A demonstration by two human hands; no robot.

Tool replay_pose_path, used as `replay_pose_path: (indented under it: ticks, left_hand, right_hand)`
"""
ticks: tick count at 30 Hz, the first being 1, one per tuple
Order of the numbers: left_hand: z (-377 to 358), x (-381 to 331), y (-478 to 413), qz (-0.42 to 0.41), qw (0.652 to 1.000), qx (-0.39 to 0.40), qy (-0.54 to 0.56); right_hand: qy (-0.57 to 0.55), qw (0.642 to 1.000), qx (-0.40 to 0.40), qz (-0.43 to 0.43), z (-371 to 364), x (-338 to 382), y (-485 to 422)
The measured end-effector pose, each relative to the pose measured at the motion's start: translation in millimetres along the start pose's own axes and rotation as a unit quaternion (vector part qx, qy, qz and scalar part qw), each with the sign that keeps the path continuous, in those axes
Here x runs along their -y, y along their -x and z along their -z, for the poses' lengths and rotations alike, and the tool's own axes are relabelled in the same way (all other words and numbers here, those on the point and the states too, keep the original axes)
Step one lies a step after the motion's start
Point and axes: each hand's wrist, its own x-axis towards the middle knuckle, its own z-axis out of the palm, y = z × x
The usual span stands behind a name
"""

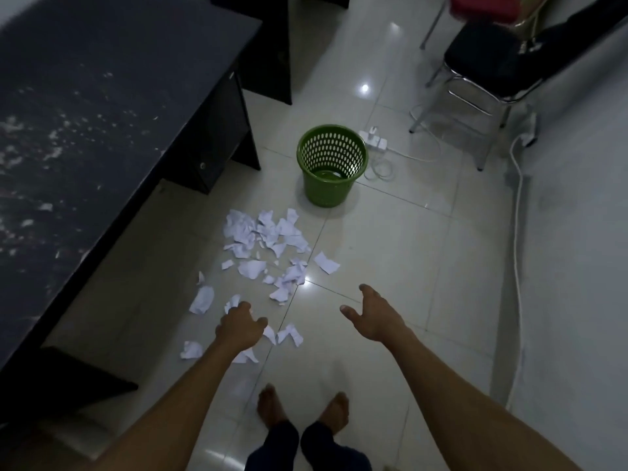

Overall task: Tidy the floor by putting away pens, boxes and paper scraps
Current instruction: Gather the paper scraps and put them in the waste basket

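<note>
many crumpled white paper scraps (270, 232), perforated green bin (325, 193)

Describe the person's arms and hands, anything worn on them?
The left forearm and right forearm are bare, no sleeves in view. The left hand and right hand show no gloves, watch, bracelet or rings. Lower down are dark trousers and bare feet.

On floor (390, 266), right of desk (102, 130): scraps (265, 246), with bin (331, 164) behind. Just right of bin: power strip (375, 141). Further right, behind: chair (482, 59). Nearest, before scraps: feet (272, 407).
</note>
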Motion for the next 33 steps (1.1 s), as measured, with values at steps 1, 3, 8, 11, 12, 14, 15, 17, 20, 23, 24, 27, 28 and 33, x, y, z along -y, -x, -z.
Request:
replay_pose_path:
  ticks: [1, 3, 8, 11, 12, 14, 15, 17, 20, 23, 24, 27, 28, 33]
  left_hand:
    - [2, 3, -2, -0.001, 1.0, 0.002, 0.002]
    - [6, 8, -10, -0.005, 1.0, 0.004, 0.006]
    - [15, 18, -31, -0.001, 1.0, -0.004, 0.02]
    - [15, 24, -41, 0.011, 1.0, -0.007, 0.028]
    - [14, 25, -44, 0.014, 0.999, -0.009, 0.03]
    - [9, 25, -51, 0.029, 0.999, -0.008, 0.036]
    - [5, 23, -57, 0.039, 0.998, -0.007, 0.042]
    - [-2, 21, -62, 0.054, 0.997, -0.005, 0.053]
    - [-23, 8, -85, 0.078, 0.993, -0.008, 0.083]
    - [-41, -7, -119, 0.103, 0.988, -0.017, 0.114]
    - [-46, -12, -130, 0.108, 0.986, -0.018, 0.128]
    - [-70, -29, -167, 0.109, 0.98, -0.025, 0.167]
    - [-79, -32, -180, 0.111, 0.978, -0.027, 0.175]
    - [-125, -33, -251, 0.115, 0.975, -0.023, 0.187]
  right_hand:
    - [-0.001, 1.0, -0.001, 0.0, -1, 5, -2]
    - [0.002, 1.0, -0.007, 0.006, -4, 15, -10]
    - [0.009, 1.0, -0.007, 0.005, -7, 32, -33]
    - [0.014, 1.0, -0.003, 0.014, -7, 33, -45]
    - [0.015, 1.0, -0.001, 0.016, -6, 32, -50]
    - [0.018, 1.0, 0.004, 0.02, -4, 27, -64]
    - [0.02, 0.999, 0.008, 0.024, -1, 23, -74]
    - [0.024, 0.999, 0.018, 0.03, 2, 17, -88]
    - [0.044, 0.998, 0.036, 0.04, 7, -3, -126]
    - [0.06, 0.996, 0.05, 0.046, 10, -23, -171]
    - [0.066, 0.995, 0.055, 0.049, 11, -29, -184]
    - [0.08, 0.993, 0.06, 0.057, 7, -49, -228]
    - [0.084, 0.993, 0.064, 0.057, 3, -56, -243]
    - [0.08, 0.992, 0.071, 0.062, -30, -92, -324]
